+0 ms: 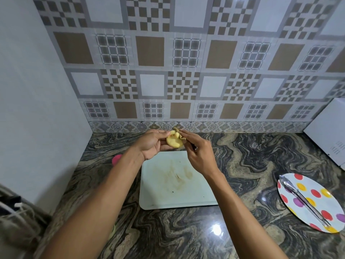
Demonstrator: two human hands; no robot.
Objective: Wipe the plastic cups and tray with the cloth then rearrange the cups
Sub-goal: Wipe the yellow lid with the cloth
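Note:
My left hand point(151, 143) holds a small, pale yellow round object point(173, 142) that looks like a peeled vegetable, raised above the far end of the white tray point(186, 195). My right hand point(198, 156) meets it from the right. Its fingertips pinch a brownish strip point(182, 134) at the object's top edge. The tray lies flat on the marbled counter and carries brown smears and a few dark specks. A pink object point(116, 159) shows partly behind my left forearm. I see no cup and no cloth in this view.
A polka-dot oval plate point(317, 195) with metal tongs point(303, 198) on it lies at the right. A white appliance point(328, 131) stands at the far right against the tiled wall. A plain wall closes the left side, with dark clutter point(13, 208) at its foot.

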